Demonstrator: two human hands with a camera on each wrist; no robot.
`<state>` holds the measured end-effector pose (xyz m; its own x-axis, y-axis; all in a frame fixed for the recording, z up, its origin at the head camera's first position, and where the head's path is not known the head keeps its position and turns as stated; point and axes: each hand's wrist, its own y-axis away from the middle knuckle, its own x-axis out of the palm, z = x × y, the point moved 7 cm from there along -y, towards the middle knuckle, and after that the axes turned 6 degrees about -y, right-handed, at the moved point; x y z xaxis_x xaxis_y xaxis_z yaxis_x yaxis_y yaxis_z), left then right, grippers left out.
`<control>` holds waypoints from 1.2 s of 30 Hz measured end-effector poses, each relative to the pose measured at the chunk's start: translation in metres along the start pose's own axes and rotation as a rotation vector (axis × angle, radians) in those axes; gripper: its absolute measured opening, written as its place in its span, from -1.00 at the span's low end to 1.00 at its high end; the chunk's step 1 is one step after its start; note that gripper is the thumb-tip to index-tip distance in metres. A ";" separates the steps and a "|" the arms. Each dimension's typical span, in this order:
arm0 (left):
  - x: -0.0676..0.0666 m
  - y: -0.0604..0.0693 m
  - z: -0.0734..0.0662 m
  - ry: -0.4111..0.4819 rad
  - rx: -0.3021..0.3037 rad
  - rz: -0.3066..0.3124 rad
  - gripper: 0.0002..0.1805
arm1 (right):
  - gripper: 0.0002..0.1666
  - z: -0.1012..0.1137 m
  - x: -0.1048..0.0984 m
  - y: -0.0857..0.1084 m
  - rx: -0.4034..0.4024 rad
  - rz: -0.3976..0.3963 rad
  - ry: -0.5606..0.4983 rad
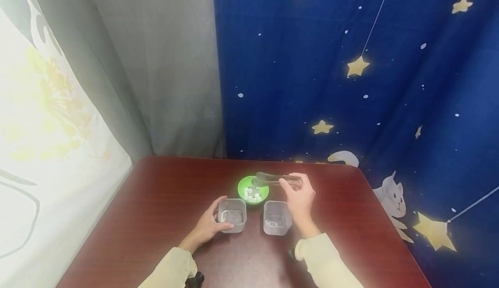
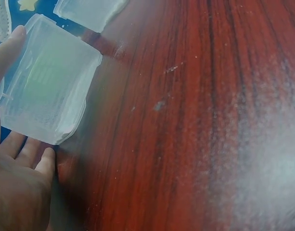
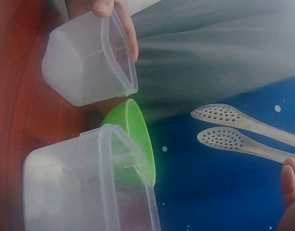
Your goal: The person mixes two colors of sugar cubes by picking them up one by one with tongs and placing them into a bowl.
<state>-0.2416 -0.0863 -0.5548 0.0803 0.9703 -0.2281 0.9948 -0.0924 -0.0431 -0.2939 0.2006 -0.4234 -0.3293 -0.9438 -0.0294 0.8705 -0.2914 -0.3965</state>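
My left hand (image 1: pixel 205 226) grips a clear plastic container (image 1: pixel 242 222), thumb on its near side and fingers round its outer left side. In my right hand (image 1: pixel 303 199) is a pair of metal tongs (image 3: pixel 262 126) with perforated, spoon-like ends. Their tips stand apart over a green bowl (image 1: pixel 240 187), with nothing visible between them in the right wrist view. White cube-like pieces (image 1: pixel 248 191) lie in the bowl. Below my right hand stands a second clear container (image 1: pixel 286 228); something small and unclear shows at its bottom.
All the containers stand on a reddish-brown wooden table (image 1: pixel 156 201). Behind its far edge hang a grey curtain (image 1: pixel 175 84) and a blue star-patterned curtain (image 1: pixel 280 84). A bright white patterned cloth (image 1: pixel 50 184) hangs along the left side.
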 end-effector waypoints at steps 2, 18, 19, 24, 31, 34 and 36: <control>0.000 0.000 0.000 0.005 0.000 0.001 0.04 | -0.64 -0.003 -0.003 0.000 0.006 -0.012 0.001; 0.000 0.000 0.002 0.032 -0.015 0.006 0.11 | -0.60 -0.030 -0.037 0.004 0.030 -0.110 0.032; 0.001 0.000 0.002 0.035 -0.013 0.008 0.11 | -0.60 -0.033 -0.039 0.004 0.033 -0.113 0.037; 0.001 0.000 0.002 0.045 0.000 0.011 0.12 | -0.62 -0.044 -0.047 0.006 0.041 -0.119 0.063; 0.001 0.001 0.001 0.049 -0.006 0.006 0.12 | -0.64 -0.054 -0.054 0.008 0.072 -0.132 0.103; 0.001 0.000 0.003 0.038 -0.004 0.007 0.12 | -0.63 -0.062 -0.056 0.008 0.101 -0.140 0.143; 0.001 0.000 0.004 0.029 -0.006 0.009 0.12 | -0.63 -0.067 -0.057 0.009 0.115 -0.145 0.164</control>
<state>-0.2419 -0.0860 -0.5585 0.0910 0.9756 -0.1999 0.9944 -0.1000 -0.0352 -0.2919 0.2626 -0.4865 -0.5005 -0.8556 -0.1320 0.8427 -0.4467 -0.3005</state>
